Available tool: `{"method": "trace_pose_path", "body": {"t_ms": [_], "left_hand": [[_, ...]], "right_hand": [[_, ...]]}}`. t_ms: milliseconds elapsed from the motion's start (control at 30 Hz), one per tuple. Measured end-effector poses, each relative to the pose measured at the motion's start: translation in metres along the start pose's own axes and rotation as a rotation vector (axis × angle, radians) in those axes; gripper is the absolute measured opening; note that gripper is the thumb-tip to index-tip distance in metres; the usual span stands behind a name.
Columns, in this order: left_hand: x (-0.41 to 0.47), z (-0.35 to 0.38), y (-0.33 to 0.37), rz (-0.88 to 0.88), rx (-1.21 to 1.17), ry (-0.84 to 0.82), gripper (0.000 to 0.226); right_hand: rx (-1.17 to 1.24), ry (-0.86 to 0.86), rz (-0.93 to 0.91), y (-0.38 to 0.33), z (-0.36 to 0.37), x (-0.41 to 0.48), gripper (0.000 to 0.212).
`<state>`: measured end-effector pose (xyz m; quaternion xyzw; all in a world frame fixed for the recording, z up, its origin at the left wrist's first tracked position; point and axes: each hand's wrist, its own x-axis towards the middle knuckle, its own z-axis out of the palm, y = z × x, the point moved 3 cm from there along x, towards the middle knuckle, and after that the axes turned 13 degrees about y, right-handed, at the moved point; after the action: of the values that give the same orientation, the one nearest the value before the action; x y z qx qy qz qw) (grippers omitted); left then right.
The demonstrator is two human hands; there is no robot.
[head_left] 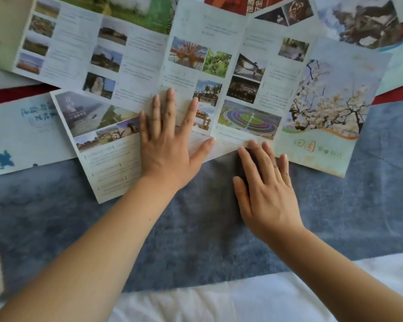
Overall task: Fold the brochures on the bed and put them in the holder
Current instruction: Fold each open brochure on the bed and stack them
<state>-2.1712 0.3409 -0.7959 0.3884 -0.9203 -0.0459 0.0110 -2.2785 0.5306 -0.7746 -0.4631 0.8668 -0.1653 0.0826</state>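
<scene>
Two hands working flat on an open brochure on the bed, setting up a fold

The left hand (170, 140) is lying flat with fingers straight and spread, gripping nothing, pressing on a near-middle panel of the blossom-cover brochure (249, 119), likely to stop the sheet sliding on the soft blue-grey blanket (196, 224); the right hand (265, 189), fingers straight and grasping nothing, is resting on the blanket with its fingertips (254, 145) touching the brochure's near edge, probably feeling for a way under to lift a panel; whether any fingertip is under the paper I cannot tell; the brochure is lying unfolded, overlapping other open sheets; a smaller leaflet (98, 145) is lying just left of the left hand; the holder is not showing.
</scene>
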Motion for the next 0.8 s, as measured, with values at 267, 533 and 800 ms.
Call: {"method": "trace_pose_path", "body": {"t_ms": [267,533,800], "left_hand": [[-0.072,0.001,0.019,0.057,-0.055,-0.019,0.074],[-0.138,-0.006,0.021,0.077,-0.134,0.053,0.06],[-0.102,-0.013,-0.045,-0.026,-0.095,0.098,0.059]], "right_hand": [[0.064,-0.003,-0.041,-0.06,0.019,0.035,0.06],[0.007,0.008,-0.078,-0.07,0.036,0.039,0.058],[0.015,0.078,-0.155,-0.048,0.038,0.0,0.055]]}}
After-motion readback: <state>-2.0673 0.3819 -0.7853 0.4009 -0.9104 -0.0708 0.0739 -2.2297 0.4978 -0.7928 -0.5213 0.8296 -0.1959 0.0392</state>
